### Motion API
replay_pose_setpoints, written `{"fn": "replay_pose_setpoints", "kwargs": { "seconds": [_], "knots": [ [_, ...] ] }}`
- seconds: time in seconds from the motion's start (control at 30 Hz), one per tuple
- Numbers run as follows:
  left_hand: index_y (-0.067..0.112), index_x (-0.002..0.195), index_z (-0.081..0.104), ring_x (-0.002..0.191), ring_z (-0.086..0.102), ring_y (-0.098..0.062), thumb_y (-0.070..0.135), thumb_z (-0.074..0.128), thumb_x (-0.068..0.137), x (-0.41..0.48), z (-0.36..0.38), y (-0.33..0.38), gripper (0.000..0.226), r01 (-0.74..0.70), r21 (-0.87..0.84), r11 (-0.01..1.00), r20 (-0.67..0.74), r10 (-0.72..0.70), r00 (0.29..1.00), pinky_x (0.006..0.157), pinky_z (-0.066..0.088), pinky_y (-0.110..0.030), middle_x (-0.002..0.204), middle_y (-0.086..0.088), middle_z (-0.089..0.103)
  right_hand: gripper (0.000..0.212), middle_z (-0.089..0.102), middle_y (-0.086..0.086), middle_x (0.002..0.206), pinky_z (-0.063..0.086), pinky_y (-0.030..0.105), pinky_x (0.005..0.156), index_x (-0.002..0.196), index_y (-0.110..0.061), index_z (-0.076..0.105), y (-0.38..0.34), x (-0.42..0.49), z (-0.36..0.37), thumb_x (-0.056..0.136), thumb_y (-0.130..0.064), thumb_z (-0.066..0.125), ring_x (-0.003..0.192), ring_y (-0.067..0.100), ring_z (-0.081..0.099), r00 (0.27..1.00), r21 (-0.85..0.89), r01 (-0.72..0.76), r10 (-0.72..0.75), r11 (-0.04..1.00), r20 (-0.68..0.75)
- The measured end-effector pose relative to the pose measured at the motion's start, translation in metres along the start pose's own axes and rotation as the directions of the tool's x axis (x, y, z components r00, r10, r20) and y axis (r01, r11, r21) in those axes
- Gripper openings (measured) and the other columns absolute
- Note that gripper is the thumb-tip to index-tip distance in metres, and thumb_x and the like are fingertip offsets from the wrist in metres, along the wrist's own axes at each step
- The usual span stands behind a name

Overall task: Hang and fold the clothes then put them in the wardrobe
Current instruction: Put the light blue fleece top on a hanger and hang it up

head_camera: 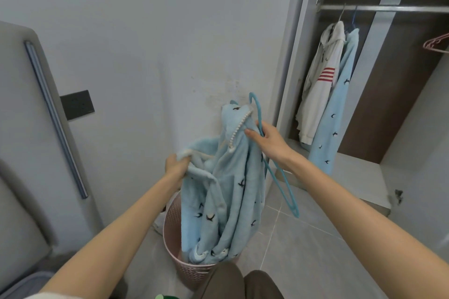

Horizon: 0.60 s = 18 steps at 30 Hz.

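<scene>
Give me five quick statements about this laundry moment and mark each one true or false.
1. The right hand holds a blue hanger. True.
2. The left hand is empty. False: it grips the light blue fleece garment.
3. The garment hangs down into a pink laundry basket. True.
4. The wardrobe rail is bare. False: a white hoodie and a blue garment hang there.
5. The wardrobe is closed. False: its inside shows.
</scene>
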State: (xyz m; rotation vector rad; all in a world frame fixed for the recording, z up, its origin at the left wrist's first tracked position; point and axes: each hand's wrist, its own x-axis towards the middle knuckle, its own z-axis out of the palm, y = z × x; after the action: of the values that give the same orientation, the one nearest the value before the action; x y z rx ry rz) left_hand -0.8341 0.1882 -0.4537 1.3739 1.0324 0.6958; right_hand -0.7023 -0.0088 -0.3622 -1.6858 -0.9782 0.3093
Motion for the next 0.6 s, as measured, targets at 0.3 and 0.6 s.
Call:
{"fn": "replay_pose_setpoints", "kwargs": {
  "seconds": [0.3,0.6],
  "knots": [
    [0.008,0.113,0.046,0.085,0.050,-0.023,0.017,0.052,0.094,0.028,-0.039,0.058,0.022,-0.409,0.310,0.858,-0.113,0.461,0.880,0.070,0.038,-0.031,0.097,-0.007,0.051,0.027,0.063,0.010,0.114,0.053,0.047,0.087,0.122,-0.012,0.054,0.029,0.008,0.015,0.096,-0.021,0.052,0.103,0.029,0.062,0.986,-0.291,-0.110,0.141,0.950,0.090],
    [0.011,0.108,0.044,0.084,0.050,-0.026,0.019,0.045,0.097,0.024,0.002,0.000,0.013,-0.311,0.444,0.841,0.062,0.317,0.946,0.070,0.040,-0.035,0.096,-0.007,0.053,0.027,0.046,0.001,0.075,0.055,0.028,0.047,0.112,-0.004,0.052,0.033,-0.027,-0.025,0.102,-0.027,0.043,0.058,0.017,0.058,0.988,-0.366,-0.155,0.153,0.918,-0.035]
  ]
}}
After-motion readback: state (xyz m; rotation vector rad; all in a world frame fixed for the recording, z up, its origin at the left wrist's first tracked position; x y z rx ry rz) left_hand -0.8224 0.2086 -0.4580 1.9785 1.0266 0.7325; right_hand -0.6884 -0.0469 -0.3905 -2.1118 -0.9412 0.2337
